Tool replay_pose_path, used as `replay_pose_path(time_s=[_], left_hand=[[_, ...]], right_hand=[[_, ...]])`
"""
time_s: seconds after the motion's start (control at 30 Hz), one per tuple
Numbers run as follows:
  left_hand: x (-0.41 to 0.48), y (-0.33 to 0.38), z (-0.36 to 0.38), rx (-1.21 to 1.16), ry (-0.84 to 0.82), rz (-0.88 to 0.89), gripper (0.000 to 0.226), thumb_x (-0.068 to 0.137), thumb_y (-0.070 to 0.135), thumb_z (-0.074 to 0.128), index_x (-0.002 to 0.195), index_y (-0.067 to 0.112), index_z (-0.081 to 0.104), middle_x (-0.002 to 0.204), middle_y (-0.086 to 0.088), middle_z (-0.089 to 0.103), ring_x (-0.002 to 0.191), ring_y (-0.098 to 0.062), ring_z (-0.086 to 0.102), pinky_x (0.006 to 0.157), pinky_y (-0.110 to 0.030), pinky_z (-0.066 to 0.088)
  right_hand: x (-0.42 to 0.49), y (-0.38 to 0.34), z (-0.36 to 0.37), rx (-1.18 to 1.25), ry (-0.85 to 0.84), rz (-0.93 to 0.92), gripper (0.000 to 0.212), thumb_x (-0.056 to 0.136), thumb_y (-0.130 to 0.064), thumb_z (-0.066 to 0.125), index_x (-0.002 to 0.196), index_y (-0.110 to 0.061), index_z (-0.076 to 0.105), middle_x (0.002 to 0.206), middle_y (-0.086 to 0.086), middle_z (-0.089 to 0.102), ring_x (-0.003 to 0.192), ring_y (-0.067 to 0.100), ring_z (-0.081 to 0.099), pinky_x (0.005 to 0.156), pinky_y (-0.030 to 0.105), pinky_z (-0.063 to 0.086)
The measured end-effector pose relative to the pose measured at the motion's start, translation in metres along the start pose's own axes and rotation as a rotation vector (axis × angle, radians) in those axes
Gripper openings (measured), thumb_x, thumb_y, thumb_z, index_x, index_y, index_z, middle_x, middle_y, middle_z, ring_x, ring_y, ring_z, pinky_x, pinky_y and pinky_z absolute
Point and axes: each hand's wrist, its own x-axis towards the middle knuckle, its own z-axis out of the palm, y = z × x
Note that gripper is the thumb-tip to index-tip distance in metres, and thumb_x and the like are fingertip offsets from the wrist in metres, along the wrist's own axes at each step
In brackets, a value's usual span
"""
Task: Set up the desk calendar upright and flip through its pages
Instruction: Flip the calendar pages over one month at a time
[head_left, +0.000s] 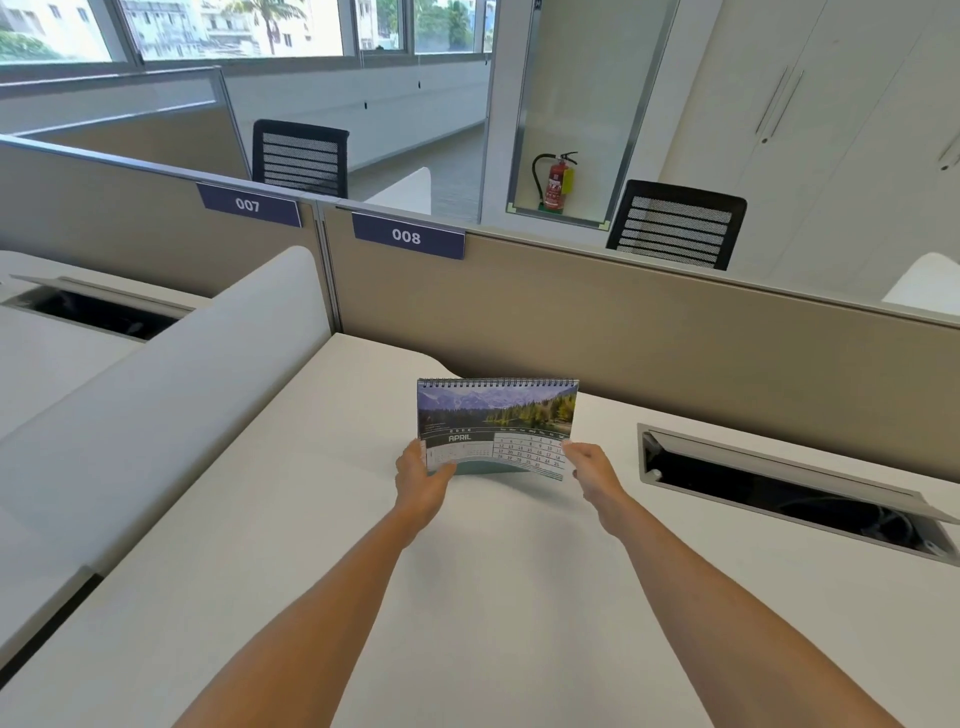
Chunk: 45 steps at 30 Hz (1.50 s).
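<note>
A spiral-bound desk calendar (496, 415) stands upright on the white desk (498, 571), showing an APRIL page with a mountain lake photo on top. Its front page bows out at the bottom, and a teal base shows beneath it. My left hand (421, 480) grips the lower left corner of that page, thumb on the front. On the other side, my right hand (592, 475) pinches the lower right corner. Both forearms reach in from the bottom of the view.
A beige partition (675, 332) with plates 007 and 008 runs behind the desk. An open cable tray (789, 488) lies in the desk to the right. A white curved divider (171, 395) borders the left. Two black mesh chairs and a fire extinguisher stand beyond.
</note>
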Motion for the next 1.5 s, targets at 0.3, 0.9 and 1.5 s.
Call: replay_pose_path(time_s=[0.3, 0.9, 1.5], left_hand=[[-0.027, 0.045, -0.042, -0.134, -0.119, 0.021, 0.057, 0.099, 0.047, 0.013, 0.101, 0.019, 0.063, 0.083, 0.0, 0.068, 0.073, -0.011, 0.061, 0.061, -0.021, 0.046], [0.021, 0.092, -0.04, 0.182, 0.034, 0.241, 0.067, 0.089, 0.067, 0.006, 0.136, 0.038, 0.044, 0.148, -0.001, 0.039, 0.138, -0.026, 0.027, 0.113, -0.052, 0.015], [0.031, 0.07, -0.031, 0.387, 0.075, 0.359, 0.055, 0.097, 0.051, 0.015, 0.133, 0.024, 0.047, 0.144, -0.001, 0.04, 0.131, -0.025, 0.031, 0.106, -0.049, 0.025]], right_hand=[[-0.004, -0.025, -0.045, 0.344, -0.169, 0.022, 0.077, 0.087, -0.072, 0.013, 0.107, -0.018, 0.064, 0.093, 0.008, 0.074, 0.091, 0.024, 0.065, 0.081, 0.038, 0.046], [-0.009, -0.093, 0.005, -0.029, -0.158, -0.318, 0.06, 0.098, -0.053, 0.015, 0.151, -0.027, 0.012, 0.159, -0.007, 0.013, 0.145, 0.017, 0.013, 0.115, 0.039, 0.014], [0.01, -0.057, 0.01, -0.21, -0.018, -0.437, 0.052, 0.095, -0.056, 0.025, 0.144, -0.039, 0.027, 0.157, -0.011, 0.021, 0.144, 0.015, 0.018, 0.117, 0.049, 0.015]])
